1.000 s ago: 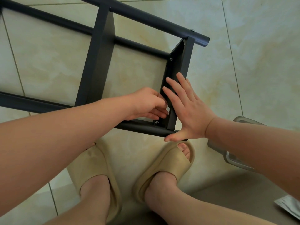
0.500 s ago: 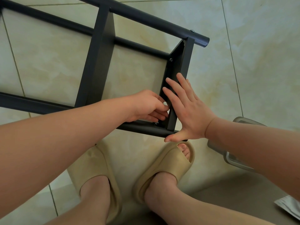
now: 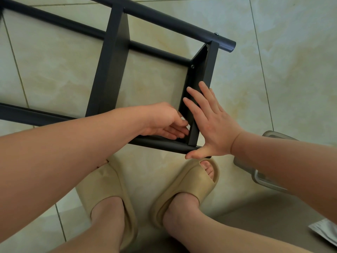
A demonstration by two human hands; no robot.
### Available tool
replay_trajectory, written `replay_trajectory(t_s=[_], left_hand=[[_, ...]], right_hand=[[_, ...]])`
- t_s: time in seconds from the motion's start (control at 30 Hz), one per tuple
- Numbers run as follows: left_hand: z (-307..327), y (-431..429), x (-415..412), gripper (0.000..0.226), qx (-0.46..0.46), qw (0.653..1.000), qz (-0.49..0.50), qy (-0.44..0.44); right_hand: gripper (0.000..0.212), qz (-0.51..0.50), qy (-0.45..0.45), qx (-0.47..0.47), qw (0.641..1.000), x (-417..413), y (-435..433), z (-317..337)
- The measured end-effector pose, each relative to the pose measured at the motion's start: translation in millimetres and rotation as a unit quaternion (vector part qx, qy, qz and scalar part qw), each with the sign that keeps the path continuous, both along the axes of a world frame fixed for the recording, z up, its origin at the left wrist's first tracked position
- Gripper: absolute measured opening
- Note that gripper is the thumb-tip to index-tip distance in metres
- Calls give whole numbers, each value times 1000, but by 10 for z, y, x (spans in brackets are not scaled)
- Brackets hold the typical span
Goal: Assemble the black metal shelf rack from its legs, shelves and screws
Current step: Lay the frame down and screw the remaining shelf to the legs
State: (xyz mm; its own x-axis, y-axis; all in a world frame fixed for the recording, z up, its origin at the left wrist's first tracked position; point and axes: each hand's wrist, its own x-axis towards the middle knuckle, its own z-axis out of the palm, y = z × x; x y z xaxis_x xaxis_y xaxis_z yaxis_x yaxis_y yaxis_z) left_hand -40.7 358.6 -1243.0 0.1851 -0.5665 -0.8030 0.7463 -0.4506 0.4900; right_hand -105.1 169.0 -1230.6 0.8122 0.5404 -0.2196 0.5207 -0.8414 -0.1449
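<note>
Left hand [image 3: 164,121], right hand [image 3: 214,126]; one rack [image 3: 109,70]

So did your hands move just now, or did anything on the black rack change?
Only a little. The left hand slid slightly down toward the near leg, its curled fingers working at the corner; what they hold is hidden. The right hand stayed flat on the end shelf, and the rack did not move.

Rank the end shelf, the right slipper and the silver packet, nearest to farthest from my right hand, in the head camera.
1. End shelf: pressed by the right hand.
2. Right slipper: on the floor, just below that hand.
3. Silver packet: bottom-right corner.
</note>
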Motion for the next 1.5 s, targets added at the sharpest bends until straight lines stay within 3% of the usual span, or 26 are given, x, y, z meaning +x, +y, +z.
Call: replay_trajectory(t_s=[0.67,1.03,1.33,1.5], left_hand=[[87,76,-47,11,-2,985,-107,-136],[117,77,-74,11,1,974,-149,-171],[125,62,-76,15,22,945,-235,-225],[55,83,-38,14,20,948,-225,-224]], right_hand=[[135,1,0,-4,1000,1,0,-3],[135,3,-1,-2,1000,-1,-1,-8],[135,-1,4,-3,1000,-1,-1,-8],[135,1,2,-1,1000,1,-2,-9]])
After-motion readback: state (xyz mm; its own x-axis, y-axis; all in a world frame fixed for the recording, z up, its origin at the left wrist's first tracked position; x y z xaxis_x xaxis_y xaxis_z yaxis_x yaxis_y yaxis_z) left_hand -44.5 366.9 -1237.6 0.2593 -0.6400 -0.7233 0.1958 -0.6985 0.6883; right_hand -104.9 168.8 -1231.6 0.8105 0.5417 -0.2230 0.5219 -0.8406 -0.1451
